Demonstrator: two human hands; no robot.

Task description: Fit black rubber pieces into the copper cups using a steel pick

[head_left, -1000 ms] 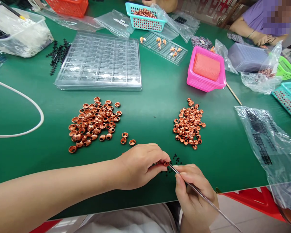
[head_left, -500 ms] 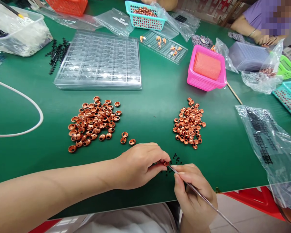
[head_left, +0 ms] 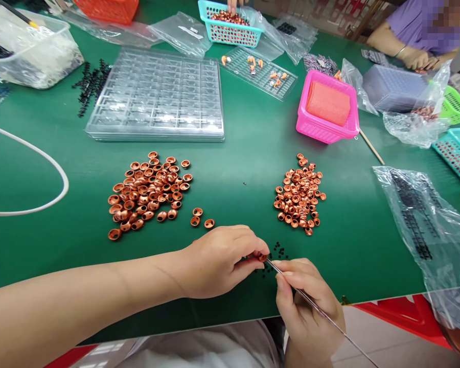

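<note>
Head view: a co-worker's hand [head_left: 233, 5] has come to the turquoise basket [head_left: 235, 39], beyond and left of the pink basket [head_left: 325, 134]; the wearer's work seems undisturbed. Nearer than the pink basket and left of it, the left grip [head_left: 224, 263] stays clamped on a small copper-coloured cup [head_left: 262, 258], glossy, rounded, mostly finger-covered. The right grip [head_left: 310, 312] pinches a thin metal tool [head_left: 324, 310], tip at the cup; whether inside, I cannot tell.

A small copper-coloured cup [head_left: 262, 258] is held over the green table [head_left: 233, 153], close to its near edge; against it is set the tip of a slender metal tool [head_left: 322, 311], its shaft slanted past that edge.
</note>
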